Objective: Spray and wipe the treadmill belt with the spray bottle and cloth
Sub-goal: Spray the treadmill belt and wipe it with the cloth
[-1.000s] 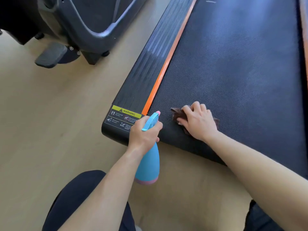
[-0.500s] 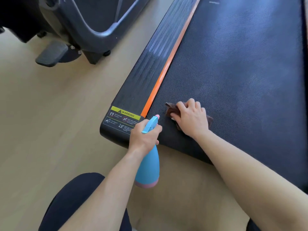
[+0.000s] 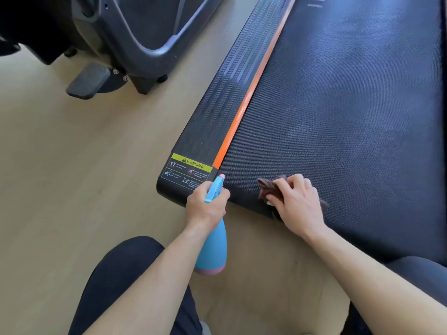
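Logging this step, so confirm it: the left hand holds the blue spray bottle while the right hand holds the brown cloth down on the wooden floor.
Wrong surface. The head view shows the right hand holding the brown cloth down on the treadmill belt, near its end. The left hand does hold the blue spray bottle.

My left hand [image 3: 208, 206] grips the blue spray bottle [image 3: 212, 247] near the warning label [image 3: 187, 171]; my right hand [image 3: 298, 204] presses the brown cloth [image 3: 269, 189] onto the treadmill belt [image 3: 350, 105]
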A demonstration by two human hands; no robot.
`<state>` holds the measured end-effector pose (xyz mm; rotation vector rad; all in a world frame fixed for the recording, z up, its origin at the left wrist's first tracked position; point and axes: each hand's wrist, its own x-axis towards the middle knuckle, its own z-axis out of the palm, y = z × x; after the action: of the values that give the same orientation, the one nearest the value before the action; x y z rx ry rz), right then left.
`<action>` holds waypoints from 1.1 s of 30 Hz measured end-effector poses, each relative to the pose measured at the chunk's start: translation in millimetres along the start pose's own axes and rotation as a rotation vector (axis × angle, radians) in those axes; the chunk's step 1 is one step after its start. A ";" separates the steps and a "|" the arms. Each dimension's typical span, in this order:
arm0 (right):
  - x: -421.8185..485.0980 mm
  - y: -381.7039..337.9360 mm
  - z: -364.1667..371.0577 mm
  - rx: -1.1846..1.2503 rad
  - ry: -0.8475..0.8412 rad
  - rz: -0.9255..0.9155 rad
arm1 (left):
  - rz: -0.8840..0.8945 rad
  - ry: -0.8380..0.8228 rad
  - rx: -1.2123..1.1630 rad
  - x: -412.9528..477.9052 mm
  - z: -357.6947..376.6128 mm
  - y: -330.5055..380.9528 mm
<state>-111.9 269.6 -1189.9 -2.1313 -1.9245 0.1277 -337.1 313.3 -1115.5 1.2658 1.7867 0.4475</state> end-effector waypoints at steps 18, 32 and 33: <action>114.5 -78.5 24.8 -0.086 -0.036 -0.026 | -0.066 0.053 -0.004 -14.9 -21.4 -35.1; 114.8 -81.1 28.9 -0.104 -0.034 -0.032 | -0.023 0.038 -0.077 -8.8 -23.2 -32.8; 102.8 -79.8 28.2 -0.109 -0.020 -0.054 | -0.016 0.038 -0.084 -9.3 -23.3 -30.5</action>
<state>-183.8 381.7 -1185.2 -2.1514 -2.0422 0.0348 -372.7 296.6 -1120.0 1.1909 1.7897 0.5347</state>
